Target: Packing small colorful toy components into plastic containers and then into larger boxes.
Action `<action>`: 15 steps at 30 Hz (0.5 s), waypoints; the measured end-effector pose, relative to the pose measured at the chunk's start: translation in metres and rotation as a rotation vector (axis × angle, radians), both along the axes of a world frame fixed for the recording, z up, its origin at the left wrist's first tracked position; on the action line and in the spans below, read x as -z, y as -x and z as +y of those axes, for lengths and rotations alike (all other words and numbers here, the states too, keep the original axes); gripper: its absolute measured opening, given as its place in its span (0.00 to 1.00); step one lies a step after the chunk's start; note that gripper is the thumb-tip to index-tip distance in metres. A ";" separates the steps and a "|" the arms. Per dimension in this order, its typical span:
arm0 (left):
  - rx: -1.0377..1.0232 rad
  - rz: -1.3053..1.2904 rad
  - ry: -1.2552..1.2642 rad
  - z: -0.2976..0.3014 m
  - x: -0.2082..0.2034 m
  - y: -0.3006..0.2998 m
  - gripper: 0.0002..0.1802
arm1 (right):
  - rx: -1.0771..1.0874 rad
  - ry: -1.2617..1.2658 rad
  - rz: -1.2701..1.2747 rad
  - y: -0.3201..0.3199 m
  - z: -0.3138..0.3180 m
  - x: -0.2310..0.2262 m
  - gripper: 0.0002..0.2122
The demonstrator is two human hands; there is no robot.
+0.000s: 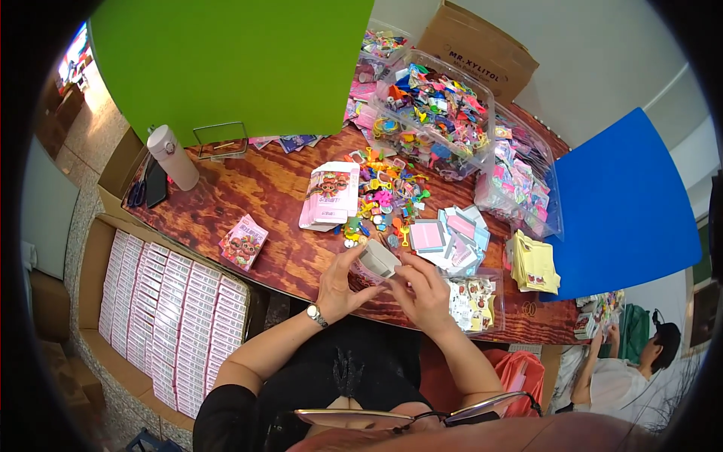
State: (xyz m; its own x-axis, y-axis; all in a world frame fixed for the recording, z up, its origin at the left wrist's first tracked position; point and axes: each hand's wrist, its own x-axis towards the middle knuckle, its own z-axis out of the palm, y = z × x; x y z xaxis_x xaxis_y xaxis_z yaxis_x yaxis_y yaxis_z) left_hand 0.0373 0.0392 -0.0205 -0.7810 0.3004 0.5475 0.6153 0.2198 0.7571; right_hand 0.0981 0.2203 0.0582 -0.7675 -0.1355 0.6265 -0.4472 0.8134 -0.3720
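A small pink cardboard box (379, 259) stands upright with its top open at the table's near edge, its pale inside showing. My left hand (340, 286), a watch on its wrist, is closed round the box's left side. Against the right side of the box, the bent fingers of my right hand (424, 292) grip its edge. Just beyond lies a heap of small colourful plastic toys (385, 192). A stack of flattened pink boxes (330, 196) sits left of the heap, and loose pink, white and grey cards (452, 235) are spread to its right.
Clear bins of toys (440, 105) and packets (514, 177) stand at the back right. Nearby are a sticker tray (476, 301), yellow packets (534, 264) and a pink booklet stack (245, 242). A bottle (173, 157) stands left, above a carton of packed boxes (169, 316). Another person (621, 380) sits right.
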 end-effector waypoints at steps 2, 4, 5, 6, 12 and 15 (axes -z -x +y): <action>0.029 0.003 -0.039 0.000 0.001 0.001 0.50 | 0.023 0.025 0.009 -0.001 -0.001 0.010 0.18; 0.046 -0.029 -0.064 -0.001 0.003 -0.001 0.46 | -0.010 0.024 -0.009 0.000 -0.003 0.016 0.18; 0.044 -0.030 -0.063 -0.002 0.004 0.000 0.46 | -0.044 0.024 -0.029 -0.001 -0.004 0.018 0.19; 0.080 -0.001 -0.047 -0.004 0.004 0.003 0.45 | -0.045 0.025 -0.030 -0.002 -0.004 0.019 0.19; 0.177 0.031 0.027 -0.009 0.009 0.004 0.46 | -0.143 0.070 -0.120 0.001 -0.006 0.011 0.16; 0.190 0.058 0.048 -0.010 0.007 0.006 0.46 | 0.016 0.466 -0.324 -0.001 -0.017 0.010 0.14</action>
